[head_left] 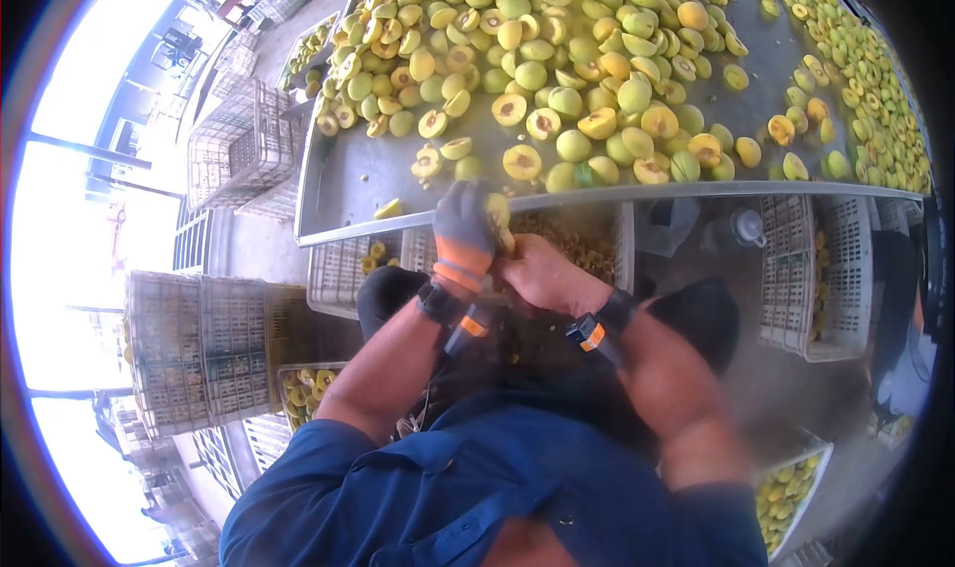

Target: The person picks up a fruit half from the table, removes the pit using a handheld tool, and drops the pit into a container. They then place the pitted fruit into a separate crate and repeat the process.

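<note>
My left hand (463, 237), in a grey and orange glove, is closed around a yellow-green peach half (499, 221) just below the metal table's front edge. Close against it is my bare right hand (545, 277), its fingers curled together at the lower side of the fruit. Whatever those right fingers grip is hidden. Above both hands, many halved peaches (567, 104) lie heaped on the metal table (373, 179), some with brown pits or hollows showing. One cut piece (389, 209) rests near the rim, left of my gloved hand.
Under the table stands a crate holding brown pits or scraps (577, 244). A white crate (816, 279) is at right, beside a translucent jug (748, 229). Stacked crates (199, 348) stand at left. A crate of fruit (791, 497) sits at lower right. More halves (875, 90) cover the table's right end.
</note>
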Available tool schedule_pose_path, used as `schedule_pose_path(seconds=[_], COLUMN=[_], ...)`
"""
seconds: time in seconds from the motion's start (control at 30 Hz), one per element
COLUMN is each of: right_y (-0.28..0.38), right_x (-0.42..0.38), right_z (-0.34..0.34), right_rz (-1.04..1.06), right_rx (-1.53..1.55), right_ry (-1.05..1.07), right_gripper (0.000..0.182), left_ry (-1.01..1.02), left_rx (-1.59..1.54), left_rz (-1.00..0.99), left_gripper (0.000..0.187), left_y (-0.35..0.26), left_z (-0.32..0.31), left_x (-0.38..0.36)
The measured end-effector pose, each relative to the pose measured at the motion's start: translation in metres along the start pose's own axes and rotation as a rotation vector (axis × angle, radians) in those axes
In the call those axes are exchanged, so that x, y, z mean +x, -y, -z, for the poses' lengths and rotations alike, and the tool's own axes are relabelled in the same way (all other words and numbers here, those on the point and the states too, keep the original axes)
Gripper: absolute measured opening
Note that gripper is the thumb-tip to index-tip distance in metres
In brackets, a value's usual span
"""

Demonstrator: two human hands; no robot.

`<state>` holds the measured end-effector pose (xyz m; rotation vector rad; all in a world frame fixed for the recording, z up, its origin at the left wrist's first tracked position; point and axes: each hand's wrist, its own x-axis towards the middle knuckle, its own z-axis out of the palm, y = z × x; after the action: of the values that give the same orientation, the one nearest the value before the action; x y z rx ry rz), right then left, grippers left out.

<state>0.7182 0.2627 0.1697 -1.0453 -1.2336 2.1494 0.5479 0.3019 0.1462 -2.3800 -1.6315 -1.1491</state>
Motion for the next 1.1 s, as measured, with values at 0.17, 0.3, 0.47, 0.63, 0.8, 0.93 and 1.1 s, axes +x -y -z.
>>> schedule_pose_path(seconds=[0.17, 0.3, 0.47, 0.63, 0.8, 0.93, 1.1], right_y=[0.002, 0.005, -0.004, -0.011, -0.079, -0.06, -0.044], right_x=[-0.011, -0.015, -0.019, -0.027, 0.021, 0.019, 0.025], right_z=[0.003, -0.002, -0.004, -0.006, 0.012, 0.004, -0.004], right_rz=[-0.115, -0.109, -0.103, -0.084, -0.385, -0.291, -0.166], right_rx=[0.359, 0.404, 0.382, 0.251, 0.101, 0.131, 0.068], right_ry=[0.24, 0.31, 0.327, 0.29, -0.201, -0.099, -0.147], right_gripper=[0.013, 0.011, 0.01, 0.02, 0.033, 0.03, 0.029], left_ry=[0.191, 0.394, 0.38, 0.13, 0.004, -0.056, 0.083], left_rx=[-0.194, -0.607, -0.622, -0.245, -0.378, -0.251, 0.157], left_rz=[-0.135, -0.236, -0.223, -0.069, 0.375, 0.816, 0.655], left_gripper=[0.04, 0.037, 0.022, 0.018, 0.02, 0.027, 0.038], left_y=[0.028, 0.025, 0.037, 0.031, 0.107, 0.192, 0.198], left_z=[0.004, 0.013, -0.006, 0.036, 0.101, 0.152, 0.138], left_x=[0.002, 0.025, 0.02, 0.026, 0.006, -0.027, 0.002])
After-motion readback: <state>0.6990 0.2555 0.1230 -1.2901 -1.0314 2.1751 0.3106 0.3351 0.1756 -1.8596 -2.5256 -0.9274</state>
